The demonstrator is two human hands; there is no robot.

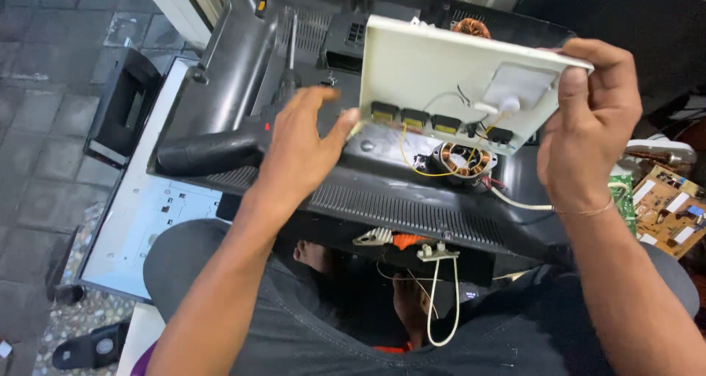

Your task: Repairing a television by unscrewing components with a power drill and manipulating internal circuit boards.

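Cream plastic housing [434, 71] held tilted, wired sockets and transformer coil exposed.

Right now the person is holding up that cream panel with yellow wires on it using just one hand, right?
Not quite. The head view shows both hands on the cream panel: the left hand grips its lower left corner and the right hand holds its right edge. The rest is right: it is held up, with yellow wires hanging from it.

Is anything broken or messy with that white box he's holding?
Yes. The white casing held by the left hand and right hand is open, with yellow wires dangling to a bare copper coil on the black back cover.
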